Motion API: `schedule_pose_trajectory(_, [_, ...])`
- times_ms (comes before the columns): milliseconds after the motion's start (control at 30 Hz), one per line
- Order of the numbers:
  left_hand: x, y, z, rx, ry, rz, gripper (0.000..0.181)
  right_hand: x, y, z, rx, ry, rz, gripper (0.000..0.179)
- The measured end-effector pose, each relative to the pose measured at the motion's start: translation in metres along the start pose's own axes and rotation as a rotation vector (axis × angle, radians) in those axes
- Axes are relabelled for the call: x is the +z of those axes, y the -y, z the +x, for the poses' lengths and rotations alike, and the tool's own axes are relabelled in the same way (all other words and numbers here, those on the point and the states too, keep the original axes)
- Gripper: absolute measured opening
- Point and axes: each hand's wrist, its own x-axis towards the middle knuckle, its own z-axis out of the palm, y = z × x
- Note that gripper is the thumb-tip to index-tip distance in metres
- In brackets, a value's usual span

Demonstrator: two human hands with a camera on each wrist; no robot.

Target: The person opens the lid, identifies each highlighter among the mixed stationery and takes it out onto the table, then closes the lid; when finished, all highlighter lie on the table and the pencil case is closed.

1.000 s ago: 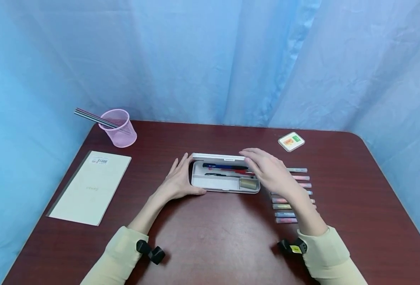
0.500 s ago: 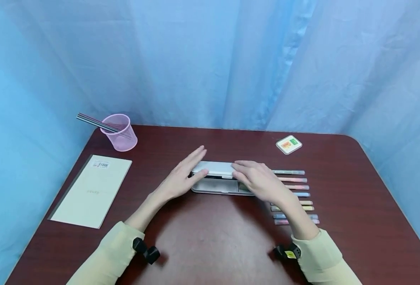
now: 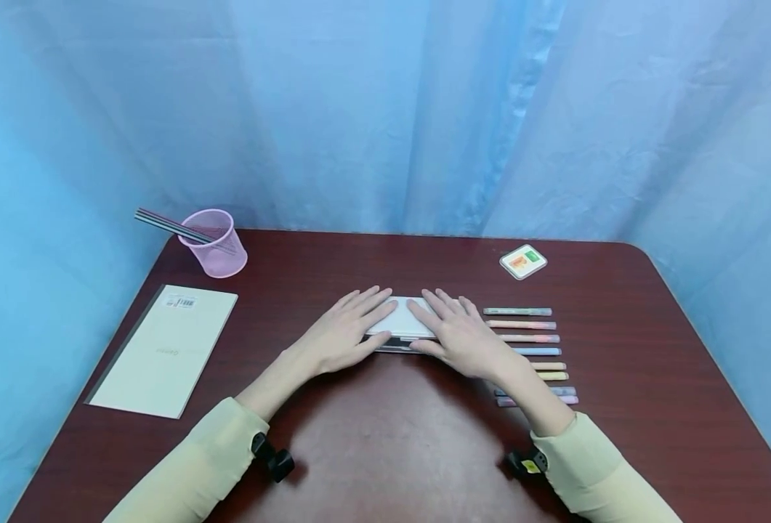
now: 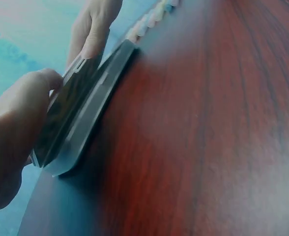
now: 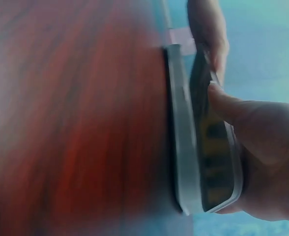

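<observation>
A white pencil case (image 3: 403,317) lies on the dark red-brown table, its lid tilted down over the base with a narrow gap along the front. My left hand (image 3: 341,335) rests on the left part of the lid, fingers straight and spread, thumb along the front edge. On the right part lies my right hand (image 3: 466,335), likewise spread, its thumb at the front edge. In the left wrist view the lid stands apart from the base (image 4: 88,128) at the front. The right wrist view shows the same wedge-shaped gap above the base (image 5: 184,147). What lies inside is hidden.
Several pastel markers (image 3: 524,338) lie in a column to the right, partly under my right forearm. A white card-like item (image 3: 523,261) sits at the back right. On the left are a notebook (image 3: 163,352) and a pink mesh pen cup (image 3: 218,254) with sticks in it.
The pencil case's lid has swung down from upright to nearly closed, hiding the pens inside. Both hands have moved from the case's sides onto the lid and spread out.
</observation>
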Motion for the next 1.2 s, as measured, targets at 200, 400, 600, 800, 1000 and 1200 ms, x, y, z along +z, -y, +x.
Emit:
schedule_pose_trajectory(200, [0.009,0.003,-0.006,0.032,-0.016,0.097,0.085,0.011,0.001,-0.001,-0.02,-0.009,-0.078,0.085])
schedule_pose_trajectory(400, [0.016,0.004,-0.009,0.044,-0.029,0.186,0.089,0.022,0.002,-0.002,-0.054,-0.073,-0.156,0.086])
schedule_pose_trajectory(600, [0.02,0.002,-0.01,0.063,-0.049,0.247,0.084,0.031,-0.001,-0.003,-0.105,-0.119,-0.269,0.084])
schedule_pose_trajectory(800, [0.023,0.001,-0.01,0.086,-0.068,0.299,0.079,0.036,-0.003,-0.005,-0.147,-0.155,-0.319,0.082])
schedule_pose_trajectory(1000, [0.022,-0.001,-0.011,0.107,-0.08,0.316,0.075,0.037,-0.004,-0.007,-0.14,-0.152,-0.324,0.08])
schedule_pose_trajectory(1200, [0.022,-0.003,-0.01,0.109,-0.088,0.336,0.073,0.036,-0.004,-0.008,-0.135,-0.155,-0.344,0.079])
